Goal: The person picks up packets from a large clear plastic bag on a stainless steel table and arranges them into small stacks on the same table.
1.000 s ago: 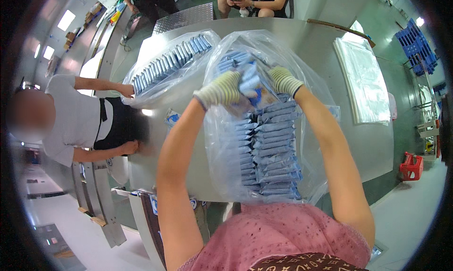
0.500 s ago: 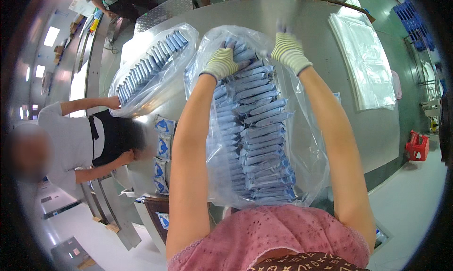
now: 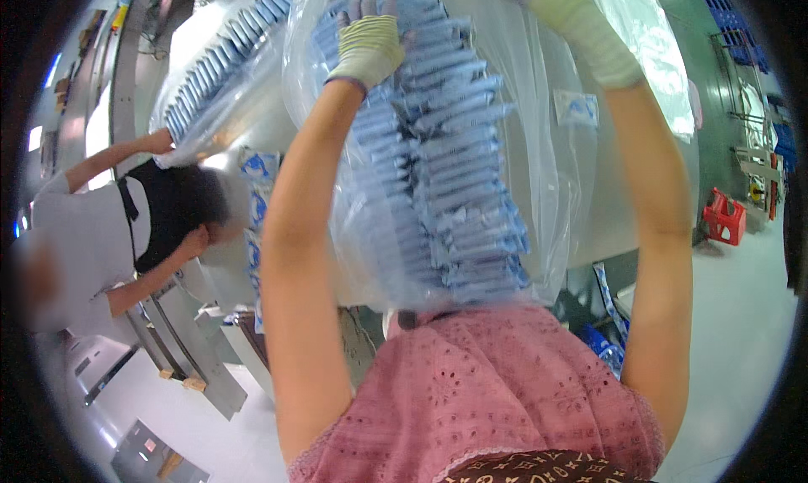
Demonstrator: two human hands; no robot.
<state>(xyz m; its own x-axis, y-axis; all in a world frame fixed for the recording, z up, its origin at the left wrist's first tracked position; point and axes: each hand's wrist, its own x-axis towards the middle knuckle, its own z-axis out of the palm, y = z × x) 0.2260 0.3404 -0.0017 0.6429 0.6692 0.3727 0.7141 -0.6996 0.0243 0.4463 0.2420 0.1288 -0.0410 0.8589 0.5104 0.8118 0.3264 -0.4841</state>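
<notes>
Two long rows of blue-and-white packets stand on edge, packed tightly inside a large clear plastic bag. My left hand, in a yellow-and-white striped glove, lies on the far end of the left row with its fingers stretched out and slightly spread. Beyond the bag's far right side is my right hand, gloved alike; motion smears it, and its fingertips blur near the upper edge. Whether it grips anything does not show. A single packet lies flat beside the bag, left of my right forearm.
To the left, a co-worker's hand touches a second clear bag holding a row of packets. Loose packets lie between us. Flat clear plastic bags are stacked at the right. A red stool stands on the floor.
My view has shifted, and the bag shows closer and higher. My left hand's fingers have straightened over the packets. My right hand has moved farther out, toward the upper right.
</notes>
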